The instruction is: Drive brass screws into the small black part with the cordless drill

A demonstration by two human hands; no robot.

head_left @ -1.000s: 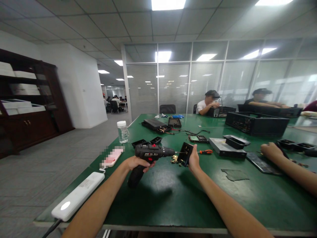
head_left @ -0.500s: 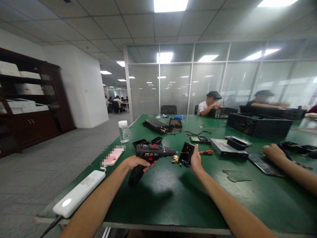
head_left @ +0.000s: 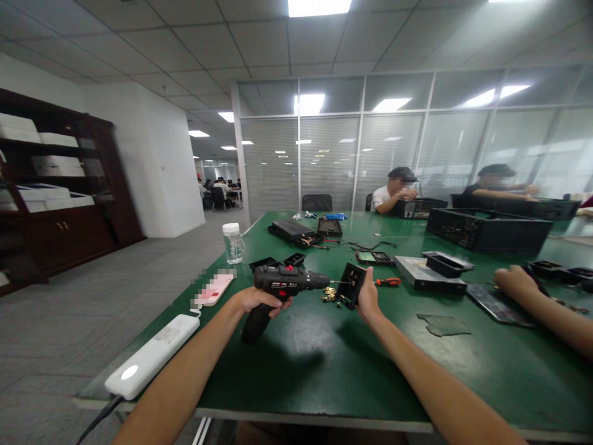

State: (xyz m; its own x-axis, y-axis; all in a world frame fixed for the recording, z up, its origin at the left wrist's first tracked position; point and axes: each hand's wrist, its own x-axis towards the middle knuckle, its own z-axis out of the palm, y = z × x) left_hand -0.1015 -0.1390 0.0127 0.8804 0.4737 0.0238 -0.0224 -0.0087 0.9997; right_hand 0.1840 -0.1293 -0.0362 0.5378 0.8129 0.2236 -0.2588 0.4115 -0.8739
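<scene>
Your left hand [head_left: 265, 301] is wrapped round the drill [head_left: 290, 282], bit [head_left: 335, 282] pointing right into the box [head_left: 350, 290]; contact unclear. Your right hand [head_left: 368, 295] clamps the box's right side.

The drill [head_left: 290, 281] looks matt plastic (tabletop [head_left: 306, 386] glossy).

White rectangular ceiling lights [head_left: 319, 7] above and beyond the hands [head_left: 265, 301] glare in the pale-framed glass partition [head_left: 333, 170]. Below the hands, soft shadows darken the glossy green desk [head_left: 296, 380]; far left of them, a dark-brown wooden cabinet [head_left: 78, 244] leans, distorted.
</scene>
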